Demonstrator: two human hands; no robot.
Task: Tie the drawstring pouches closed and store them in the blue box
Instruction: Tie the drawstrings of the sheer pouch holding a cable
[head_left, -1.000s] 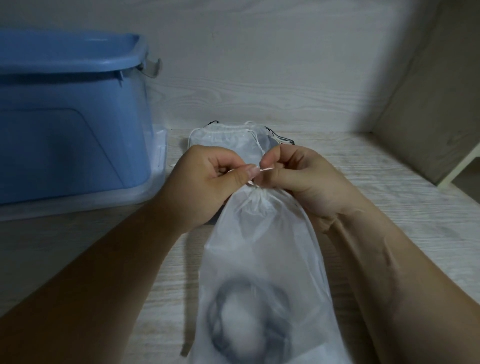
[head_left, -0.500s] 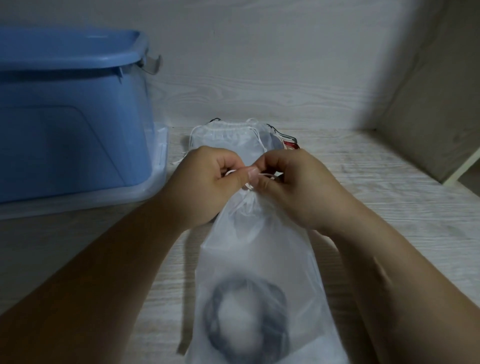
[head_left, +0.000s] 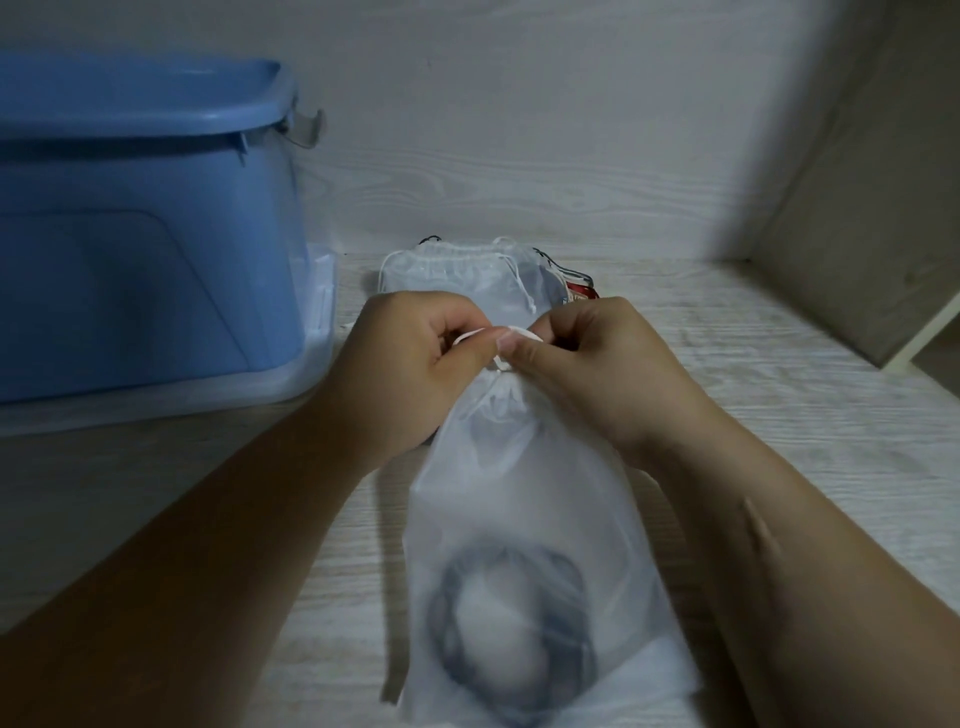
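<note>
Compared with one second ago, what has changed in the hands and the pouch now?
The right hand shifted slightly toward the left hand, and the white drawstring cord, a straight stretch before, now arches in a loop between them. Both hands still pinch it above the neck of the translucent white pouch. The blue plastic box and second pouch stayed put.

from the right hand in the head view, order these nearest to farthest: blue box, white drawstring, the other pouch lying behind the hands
From the right hand:
1. white drawstring: pinched in its fingers.
2. other pouch: just behind the hands.
3. blue box: far left, beyond the left hand.
</note>
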